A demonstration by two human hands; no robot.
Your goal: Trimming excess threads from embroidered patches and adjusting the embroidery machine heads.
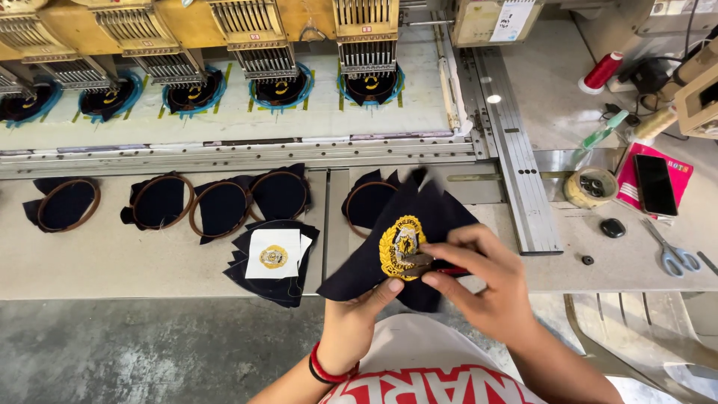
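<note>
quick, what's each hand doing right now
Left hand: closed on the dark fabric piece from below.
Right hand: closed on a small red-handled tool at the gold emblem.

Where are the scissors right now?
In the head view, the scissors lie flat on the table at the far right, just below the dark phone on its pink booklet, well right of your right hand.

Both forearms rise from the lower edge — the left from 7 o'clock, the right from 5 o'clock. The left hand [357, 318] is cupped palm-up, thumb lifted toward 1 o'clock. The right hand [479, 277] curls over, fingers pinched together — pointing to 9 o'clock.
</note>
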